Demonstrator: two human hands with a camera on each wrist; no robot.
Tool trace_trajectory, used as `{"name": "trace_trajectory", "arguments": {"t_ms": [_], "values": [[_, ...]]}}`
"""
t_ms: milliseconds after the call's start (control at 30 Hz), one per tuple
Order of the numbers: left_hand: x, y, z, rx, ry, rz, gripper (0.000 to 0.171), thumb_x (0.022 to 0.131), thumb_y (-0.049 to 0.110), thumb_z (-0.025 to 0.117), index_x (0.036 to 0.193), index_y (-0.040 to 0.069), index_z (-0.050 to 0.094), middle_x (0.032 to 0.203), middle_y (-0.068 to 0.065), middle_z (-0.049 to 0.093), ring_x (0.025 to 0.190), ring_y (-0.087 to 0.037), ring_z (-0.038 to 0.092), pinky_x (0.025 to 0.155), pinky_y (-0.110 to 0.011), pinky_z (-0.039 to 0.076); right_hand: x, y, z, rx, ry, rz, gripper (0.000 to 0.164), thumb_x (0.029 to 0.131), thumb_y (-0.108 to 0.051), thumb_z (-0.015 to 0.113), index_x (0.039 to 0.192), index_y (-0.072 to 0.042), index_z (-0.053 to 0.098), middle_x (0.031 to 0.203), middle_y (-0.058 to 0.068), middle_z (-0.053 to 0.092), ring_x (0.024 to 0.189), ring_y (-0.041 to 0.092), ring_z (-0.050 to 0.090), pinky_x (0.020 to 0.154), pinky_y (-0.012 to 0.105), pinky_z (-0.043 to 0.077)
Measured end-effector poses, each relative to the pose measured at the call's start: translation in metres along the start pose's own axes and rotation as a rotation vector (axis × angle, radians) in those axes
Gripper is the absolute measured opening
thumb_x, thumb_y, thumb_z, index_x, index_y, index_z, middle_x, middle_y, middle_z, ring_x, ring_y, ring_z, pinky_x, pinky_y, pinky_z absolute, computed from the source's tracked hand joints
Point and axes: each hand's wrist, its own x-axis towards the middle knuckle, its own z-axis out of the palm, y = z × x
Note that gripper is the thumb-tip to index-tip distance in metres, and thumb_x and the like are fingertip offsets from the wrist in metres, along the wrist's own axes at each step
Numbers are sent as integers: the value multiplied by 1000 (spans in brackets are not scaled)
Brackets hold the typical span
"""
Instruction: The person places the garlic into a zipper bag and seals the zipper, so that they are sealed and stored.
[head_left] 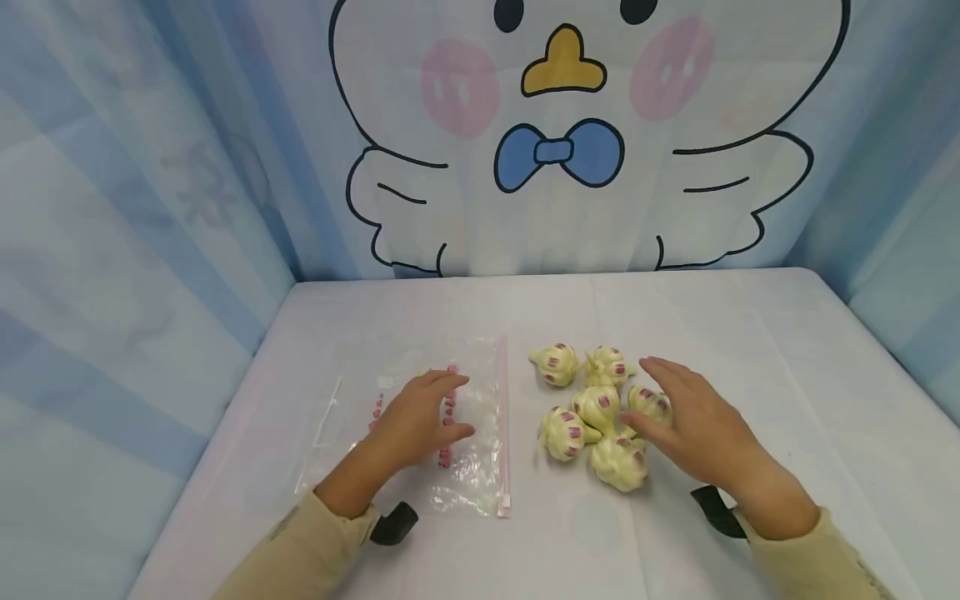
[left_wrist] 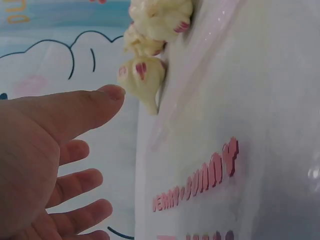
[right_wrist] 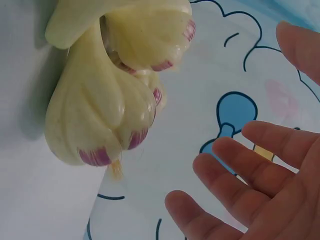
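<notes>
Several pale yellow garlic bulbs [head_left: 618,463] with purple-pink marks lie in a cluster right of the table's middle. To their left lies a flat clear zip bag [head_left: 480,479] with pink lettering and a pink-edged zip strip. My left hand [head_left: 412,421] is over the bag, thumb and fingers apart, holding nothing. In the left wrist view its thumb points toward a garlic bulb [left_wrist: 145,80] beyond the bag. My right hand [head_left: 701,429] hovers at the right side of the cluster, fingers spread and holding nothing. A large bulb [right_wrist: 100,115] appears beside it in the right wrist view.
A white cloth covers the table [head_left: 765,350]. Behind it hangs a curtain [head_left: 555,225] with a cartoon bird in a blue bow tie. Blue and white curtains [head_left: 97,333] also close off the left and right sides. Both wrists wear black straps [head_left: 395,525].
</notes>
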Motion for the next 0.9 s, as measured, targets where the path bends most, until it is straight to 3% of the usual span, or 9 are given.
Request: {"name": "trace_trajectory", "arguments": {"t_ms": [167, 300, 600, 900], "values": [[10, 6, 7, 1, -40, 37, 66, 84, 34, 82, 140, 10, 58, 142, -10, 54, 135, -31, 45, 109, -46, 38, 2, -8, 7, 82, 42, -42, 70, 92, -34, 73, 142, 6, 46, 141, 27, 49, 130, 46, 43, 102, 63, 36], [18, 9, 14, 3, -63, 22, 67, 84, 35, 82, 140, 10, 57, 141, -10, 55, 134, -29, 46, 109, -45, 38, 6, -16, 14, 129, 63, -92, 66, 90, -31, 75, 140, 6, 50, 139, 25, 52, 129, 44, 46, 103, 61, 37], [32, 18, 29, 41, -108, 24, 68, 85, 41, 79, 143, 12, 56, 143, -10, 52, 133, -27, 47, 108, -42, 39, 11, -29, 25, 151, 80, -158, 64, 86, -26, 79, 137, 5, 54, 136, 21, 57, 127, 42, 50, 103, 58, 40], [41, 24, 45, 136, -99, -41, 73, 82, 51, 78, 143, 16, 57, 139, -12, 52, 125, -29, 51, 100, -43, 47, 13, -42, 34, 149, 62, -170, 63, 87, -27, 78, 136, 5, 55, 136, 19, 58, 127, 40, 51, 102, 58, 41]]}}
